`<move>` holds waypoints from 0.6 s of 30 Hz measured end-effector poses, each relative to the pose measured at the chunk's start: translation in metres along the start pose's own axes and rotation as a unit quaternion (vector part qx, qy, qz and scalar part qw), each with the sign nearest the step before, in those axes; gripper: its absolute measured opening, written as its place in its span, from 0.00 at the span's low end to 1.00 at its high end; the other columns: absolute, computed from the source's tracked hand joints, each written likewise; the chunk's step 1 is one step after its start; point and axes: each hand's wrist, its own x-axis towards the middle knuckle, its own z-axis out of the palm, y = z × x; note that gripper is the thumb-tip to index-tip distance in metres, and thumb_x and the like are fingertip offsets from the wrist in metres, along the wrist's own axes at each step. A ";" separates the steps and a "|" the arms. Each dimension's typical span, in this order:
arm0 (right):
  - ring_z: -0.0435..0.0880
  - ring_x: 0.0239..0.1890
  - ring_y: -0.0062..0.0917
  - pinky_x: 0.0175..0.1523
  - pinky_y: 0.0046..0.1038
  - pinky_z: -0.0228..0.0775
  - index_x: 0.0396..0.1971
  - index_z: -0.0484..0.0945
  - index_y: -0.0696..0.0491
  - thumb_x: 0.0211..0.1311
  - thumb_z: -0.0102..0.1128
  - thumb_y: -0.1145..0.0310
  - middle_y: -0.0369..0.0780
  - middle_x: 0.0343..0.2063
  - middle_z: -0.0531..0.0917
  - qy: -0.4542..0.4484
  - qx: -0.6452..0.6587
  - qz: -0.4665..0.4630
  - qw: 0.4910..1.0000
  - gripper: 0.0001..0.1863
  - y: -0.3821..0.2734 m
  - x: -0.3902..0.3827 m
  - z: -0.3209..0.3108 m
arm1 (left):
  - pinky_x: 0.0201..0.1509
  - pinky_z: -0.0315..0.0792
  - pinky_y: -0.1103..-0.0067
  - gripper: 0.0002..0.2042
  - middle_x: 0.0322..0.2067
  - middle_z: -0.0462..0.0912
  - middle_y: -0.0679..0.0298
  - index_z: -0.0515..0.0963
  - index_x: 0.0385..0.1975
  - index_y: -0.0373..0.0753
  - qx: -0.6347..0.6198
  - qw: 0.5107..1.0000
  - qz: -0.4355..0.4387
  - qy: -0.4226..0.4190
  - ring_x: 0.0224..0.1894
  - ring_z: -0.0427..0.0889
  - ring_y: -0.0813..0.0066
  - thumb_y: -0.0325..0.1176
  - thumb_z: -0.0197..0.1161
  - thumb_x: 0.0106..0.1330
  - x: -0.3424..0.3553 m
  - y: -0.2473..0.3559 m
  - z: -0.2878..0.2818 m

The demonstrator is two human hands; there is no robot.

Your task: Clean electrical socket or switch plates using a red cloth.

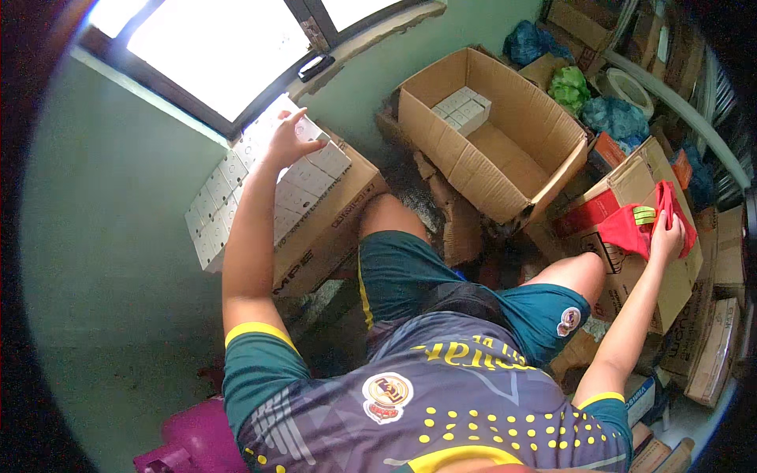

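Observation:
Several rows of small white boxes [213, 201] stand packed together on a closed cardboard box [359, 193] below the window. Over the far part of these rows is my left hand [288, 146], thumb and fingers spread apart with nothing seen between them; whether the fingertips touch a box I cannot tell. At the right, my right hand [669, 236] grips a red cloth [627, 229] that has a yellow-green label. This cloth hangs over a cardboard carton [666, 292] beside my knee. Part of the cloth is hidden behind my fingers.
A large open carton [449, 158] sits ahead, with a small block of white boxes [469, 110] in its far left corner. Blue and green plastic bags [569, 88] lie behind it. Stacked cardboard [714, 347] lines the right side. A purple rounded object [201, 433] is at lower left.

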 end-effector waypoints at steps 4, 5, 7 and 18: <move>0.79 0.57 0.44 0.62 0.42 0.69 0.50 0.83 0.53 0.66 0.59 0.45 0.49 0.53 0.82 0.006 0.038 0.002 0.999 0.27 0.008 0.000 0.001 | 0.66 0.69 0.64 0.51 0.60 0.69 0.42 0.69 0.65 0.34 -0.006 1.000 -0.002 -0.024 0.61 0.74 0.48 0.57 0.79 0.41 0.003 0.000 0.004; 0.79 0.57 0.44 0.62 0.42 0.69 0.50 0.83 0.54 0.66 0.59 0.46 0.49 0.53 0.82 0.005 0.037 0.006 0.999 0.27 0.005 -0.001 0.000 | 0.66 0.69 0.64 0.50 0.60 0.68 0.43 0.69 0.65 0.34 0.006 1.000 -0.001 -0.019 0.61 0.73 0.48 0.56 0.79 0.41 0.001 -0.001 0.005; 0.79 0.57 0.44 0.62 0.42 0.69 0.50 0.83 0.55 0.66 0.59 0.45 0.49 0.53 0.82 0.003 0.043 0.006 0.999 0.27 0.007 0.000 0.001 | 0.66 0.69 0.64 0.50 0.61 0.68 0.43 0.69 0.65 0.35 0.018 1.000 0.000 -0.014 0.61 0.73 0.48 0.55 0.79 0.41 -0.002 0.001 0.003; 0.77 0.59 0.42 0.64 0.40 0.67 0.50 0.82 0.58 0.68 0.60 0.49 0.50 0.54 0.81 0.008 0.116 0.009 0.993 0.25 0.012 -0.002 0.007 | 0.75 0.56 0.52 0.45 0.74 0.56 0.57 0.68 0.69 0.53 0.223 0.967 -0.066 -0.100 0.74 0.56 0.50 0.62 0.73 0.49 -0.008 0.044 -0.032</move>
